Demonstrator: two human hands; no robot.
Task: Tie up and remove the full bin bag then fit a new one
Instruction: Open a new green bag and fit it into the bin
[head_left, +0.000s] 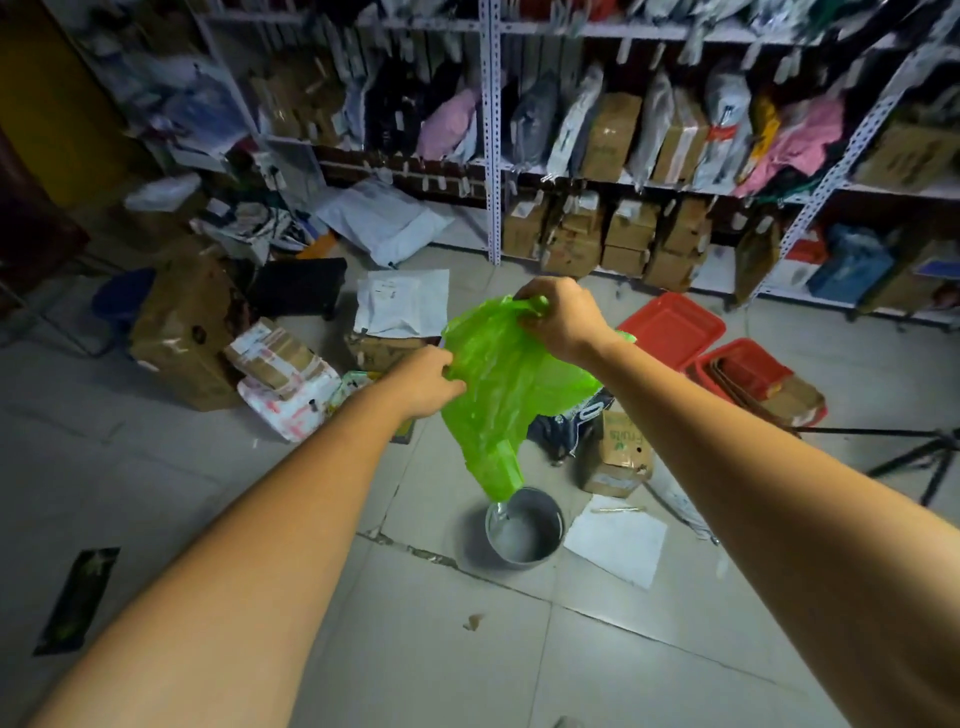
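Observation:
A bright green plastic bag hangs in the air above a small round metal bin on the tiled floor. My left hand pinches the bag's left edge. My right hand grips the bag's top edge, higher and further away. The bag's lower tip dangles just over the bin's far rim. The bin shows a bare grey inside with no liner in it.
Cardboard boxes and parcels lie on the floor to the left and behind. Two red trays sit at the right, next to a small box and a white sheet. Metal shelving packed with parcels lines the back. A black stand's legs reach in from the right.

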